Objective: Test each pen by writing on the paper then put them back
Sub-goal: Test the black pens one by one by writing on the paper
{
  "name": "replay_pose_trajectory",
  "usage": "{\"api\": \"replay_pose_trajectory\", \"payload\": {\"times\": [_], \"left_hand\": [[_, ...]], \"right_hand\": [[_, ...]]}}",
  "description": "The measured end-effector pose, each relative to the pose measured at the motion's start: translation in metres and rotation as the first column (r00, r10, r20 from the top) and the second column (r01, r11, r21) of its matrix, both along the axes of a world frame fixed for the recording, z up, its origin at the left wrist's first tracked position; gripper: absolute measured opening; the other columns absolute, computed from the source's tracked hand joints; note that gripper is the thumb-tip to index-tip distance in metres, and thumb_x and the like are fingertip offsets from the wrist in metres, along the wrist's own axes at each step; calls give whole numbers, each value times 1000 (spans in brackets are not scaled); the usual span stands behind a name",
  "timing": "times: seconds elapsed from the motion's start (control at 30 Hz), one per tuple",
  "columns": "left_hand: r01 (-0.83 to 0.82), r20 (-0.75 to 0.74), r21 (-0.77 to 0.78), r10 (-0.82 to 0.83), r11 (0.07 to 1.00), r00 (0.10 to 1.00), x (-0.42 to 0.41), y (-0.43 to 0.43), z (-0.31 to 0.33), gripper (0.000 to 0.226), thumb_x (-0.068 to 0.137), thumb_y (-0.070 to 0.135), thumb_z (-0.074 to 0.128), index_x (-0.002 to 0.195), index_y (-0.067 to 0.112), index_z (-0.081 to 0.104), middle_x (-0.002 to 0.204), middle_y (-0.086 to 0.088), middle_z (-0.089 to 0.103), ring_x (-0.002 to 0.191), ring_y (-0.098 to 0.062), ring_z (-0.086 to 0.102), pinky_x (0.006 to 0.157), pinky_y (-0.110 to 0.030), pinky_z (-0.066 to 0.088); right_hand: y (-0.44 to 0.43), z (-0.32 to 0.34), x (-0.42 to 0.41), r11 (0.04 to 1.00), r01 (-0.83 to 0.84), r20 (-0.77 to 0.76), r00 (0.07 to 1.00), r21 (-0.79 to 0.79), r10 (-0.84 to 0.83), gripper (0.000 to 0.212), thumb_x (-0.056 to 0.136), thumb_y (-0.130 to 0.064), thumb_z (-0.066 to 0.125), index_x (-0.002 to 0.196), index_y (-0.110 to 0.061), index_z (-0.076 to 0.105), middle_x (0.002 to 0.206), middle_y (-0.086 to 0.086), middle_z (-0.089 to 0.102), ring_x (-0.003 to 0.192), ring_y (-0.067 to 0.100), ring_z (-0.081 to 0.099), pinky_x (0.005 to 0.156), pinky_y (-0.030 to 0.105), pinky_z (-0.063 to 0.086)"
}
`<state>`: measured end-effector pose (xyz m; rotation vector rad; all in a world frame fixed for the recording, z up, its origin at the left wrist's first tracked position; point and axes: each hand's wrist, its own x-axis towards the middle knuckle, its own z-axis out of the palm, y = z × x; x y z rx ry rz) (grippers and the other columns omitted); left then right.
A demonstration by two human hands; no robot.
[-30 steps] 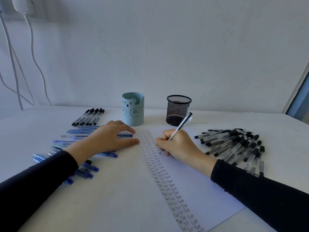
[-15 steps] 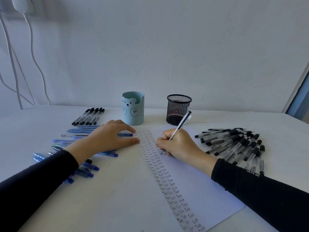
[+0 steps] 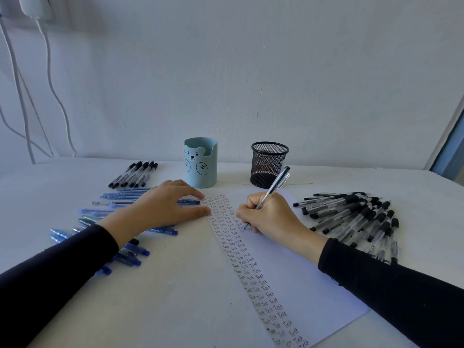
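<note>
A white sheet of paper [image 3: 296, 277] lies on the table, its left strip filled with rows of the handwritten word "Test". My right hand [image 3: 268, 216] grips a clear black-capped pen [image 3: 277, 185] in a writing hold, the tip touching the paper beside the written columns. My left hand [image 3: 163, 207] rests flat with fingers spread, its fingertips on the paper's upper left edge, over several blue pens [image 3: 118, 247]. A fan of black pens [image 3: 356, 217] lies to the right of the paper.
A light blue bear pen cup [image 3: 200, 163] and a black mesh pen cup [image 3: 269, 164] stand at the back near the wall. A short row of black pens [image 3: 134, 174] lies at the back left. White cables [image 3: 45, 84] hang on the left wall.
The right hand and its pen have shifted very slightly while writing. The left hand has stayed in place.
</note>
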<state>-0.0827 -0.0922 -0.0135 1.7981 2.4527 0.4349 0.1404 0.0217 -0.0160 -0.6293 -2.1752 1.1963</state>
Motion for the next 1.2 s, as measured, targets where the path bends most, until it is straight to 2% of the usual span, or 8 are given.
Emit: {"api": "replay_pose_trajectory", "payload": {"times": [0.1,0.4,0.63,0.8,0.9,1.03,1.13,1.2], "left_hand": [[-1,-3,-1,1,1000,1000,-1,0,-1,83,54,99,30,118,53,55,132,16,50,122,-6,40,103,-34,37],[-3,-3,-2,3,1000,1000,1,0,0,80,56,96,33,119,52,55,133,16,50,123,-7,40,104,-34,36],[3,-1,6,-3,1000,1000,1,-1,-1,86,54,99,30,119,50,56,132,16,51,123,-7,40,104,-35,37],[-2,3,2,2,1000,1000,2,-1,0,79,59,94,35,120,50,56,132,15,51,123,-7,40,104,-34,36],[-2,10,4,2,1000,1000,3,-1,0,81,57,96,34,119,50,56,131,16,51,122,-7,40,103,-33,36],[-10,15,6,10,1000,1000,5,-2,2,77,59,94,36,120,50,56,132,15,51,124,-8,40,105,-34,36],[-5,14,0,5,1000,1000,6,-3,3,82,57,96,33,120,49,56,132,15,51,124,-8,40,105,-35,36],[-12,15,4,11,1000,1000,7,-2,3,77,59,91,37,120,49,57,133,14,51,125,-9,40,106,-35,36]], "right_hand": [[1,-1,-1,1000,6,8,1000,12,-6,34,85,-7,68,61,10,51,42,-6,48,38,2,51,47,18,42],[4,-3,-1,999,25,-6,1000,37,-24,35,84,-5,68,55,4,51,45,-4,52,39,2,51,45,16,41],[5,-5,-1,999,21,-12,1000,28,-20,46,84,-5,68,46,-13,44,44,-7,53,41,4,54,45,17,42],[5,-2,0,1000,29,-26,999,2,-29,44,90,-16,61,47,-15,53,55,-1,61,48,8,55,55,22,47],[8,8,4,997,29,-17,999,74,-28,46,98,-31,52,57,-11,56,54,-1,58,56,12,57,66,30,49],[13,29,14,984,-17,38,999,177,10,30,98,-50,48,100,-21,54,44,-3,47,40,11,53,47,23,44],[18,31,18,897,-66,63,997,438,43,24,102,-42,43,115,-25,56,51,-2,57,41,6,53,47,22,42],[22,25,17,824,-155,63,988,545,144,23,101,-32,50,121,-29,63,72,-7,65,63,7,60,61,23,45]]}}
